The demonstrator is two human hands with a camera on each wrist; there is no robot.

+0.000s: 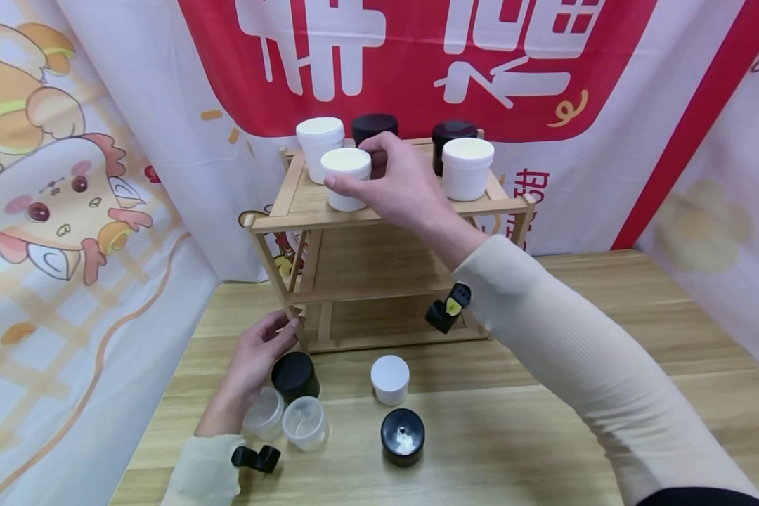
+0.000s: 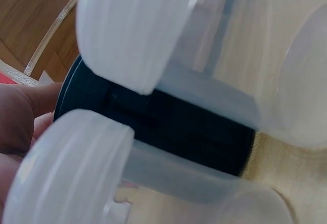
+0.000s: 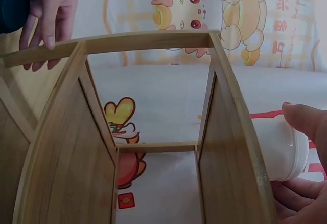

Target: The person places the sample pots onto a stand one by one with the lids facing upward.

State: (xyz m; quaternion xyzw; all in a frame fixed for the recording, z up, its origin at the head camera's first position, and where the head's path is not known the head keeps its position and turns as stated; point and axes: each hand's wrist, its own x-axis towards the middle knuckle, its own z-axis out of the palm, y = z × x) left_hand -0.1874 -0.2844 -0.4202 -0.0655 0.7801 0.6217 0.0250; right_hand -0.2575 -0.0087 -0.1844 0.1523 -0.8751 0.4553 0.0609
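My right hand [image 1: 407, 179] holds a white lidded jar [image 1: 346, 180] between thumb and fingers, at the front left of the top board of a wooden shelf rack [image 1: 379, 261]. In the right wrist view this jar [image 3: 276, 147] stands against the top board. Low on the left, my left hand [image 1: 262, 351] grips the rack's front leg, with thumb and fingers on either side of it in the right wrist view. Just beside that hand stand a black jar [image 1: 296, 377] and two clear jars, one nearer the wrist [image 1: 266, 413] and one to its right [image 1: 306, 424].
Also on the top board are a white jar [image 1: 320, 149] at left, a black jar [image 1: 374, 126] behind my fingers, and a black jar [image 1: 453, 133] behind another white jar [image 1: 467, 170] at right. In front of the rack stand a white jar [image 1: 390, 380] and a black jar [image 1: 403, 437].
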